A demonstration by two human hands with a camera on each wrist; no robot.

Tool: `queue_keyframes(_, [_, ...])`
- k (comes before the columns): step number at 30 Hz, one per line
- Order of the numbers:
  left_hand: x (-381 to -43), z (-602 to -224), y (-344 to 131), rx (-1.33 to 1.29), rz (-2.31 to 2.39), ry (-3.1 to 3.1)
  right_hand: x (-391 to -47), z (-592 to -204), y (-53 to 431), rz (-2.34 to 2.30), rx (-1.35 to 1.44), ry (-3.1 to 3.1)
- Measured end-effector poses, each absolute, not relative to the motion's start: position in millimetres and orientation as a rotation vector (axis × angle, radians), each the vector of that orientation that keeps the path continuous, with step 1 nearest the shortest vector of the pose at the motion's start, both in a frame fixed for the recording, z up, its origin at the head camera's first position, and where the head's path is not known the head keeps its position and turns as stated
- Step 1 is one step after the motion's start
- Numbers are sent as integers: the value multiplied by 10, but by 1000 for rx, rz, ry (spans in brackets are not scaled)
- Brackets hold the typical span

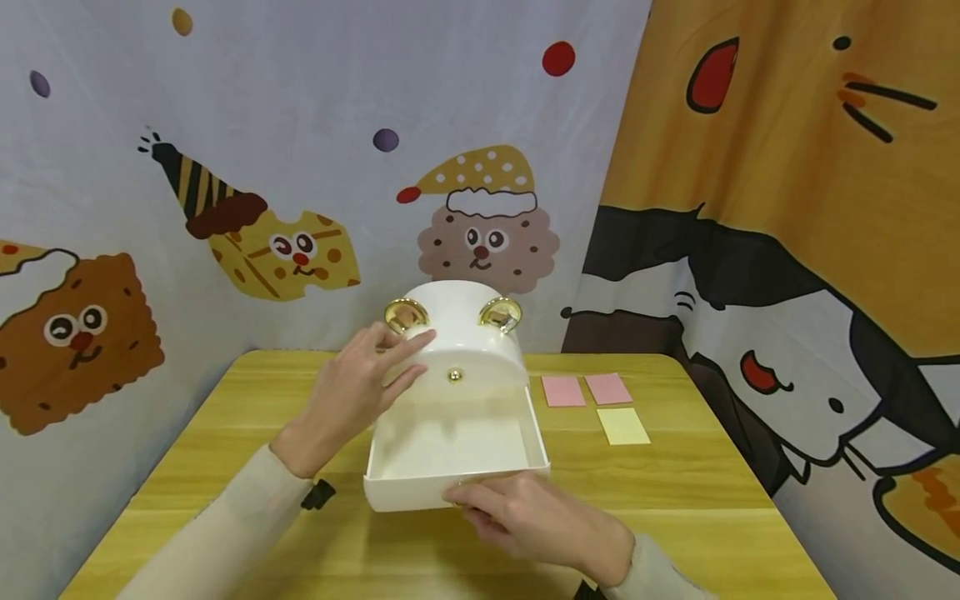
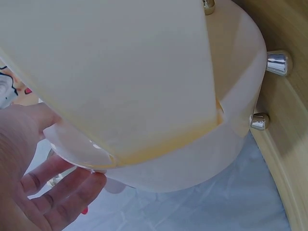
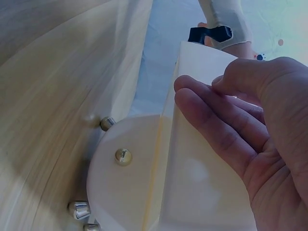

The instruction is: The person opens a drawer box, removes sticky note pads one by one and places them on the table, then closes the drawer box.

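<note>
A white, round-topped drawer box (image 1: 457, 304) with two gold ear-shaped pieces (image 1: 500, 314) stands on the table. Its lower drawer (image 1: 450, 493) is pulled out, and the inside looks bare. My left hand (image 1: 348, 383) rests on the box's upper left beside one gold ear, fingers fairly straight over the edge and thumb against the front. At the drawer's front, my right hand (image 1: 528, 512) pinches with thumb and forefinger; the pinched part is mostly hidden. A small gold knob (image 1: 454, 375) sits on the box's front above the drawer.
Two pink sticky notes (image 1: 563, 391) and a yellow one (image 1: 623, 426) lie on the wooden table (image 1: 675, 483), right of the box. Short metal feet (image 2: 278, 63) show under the box in the wrist views. Printed cartoon curtains (image 1: 300, 125) hang behind.
</note>
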State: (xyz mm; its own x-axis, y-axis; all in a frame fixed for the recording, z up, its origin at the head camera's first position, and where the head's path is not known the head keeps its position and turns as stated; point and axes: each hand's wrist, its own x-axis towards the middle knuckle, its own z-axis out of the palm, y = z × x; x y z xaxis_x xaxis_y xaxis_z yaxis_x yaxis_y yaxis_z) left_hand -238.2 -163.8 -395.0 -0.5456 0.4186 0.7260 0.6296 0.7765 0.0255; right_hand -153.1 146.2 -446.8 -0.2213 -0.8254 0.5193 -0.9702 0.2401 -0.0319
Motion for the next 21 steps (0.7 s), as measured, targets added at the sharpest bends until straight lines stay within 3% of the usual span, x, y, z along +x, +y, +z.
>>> queue_keyframes(21, [-2369, -3912, -1646, -778, -369, -2237, -1779, -4470, 1409, 560, 1633, -2138])
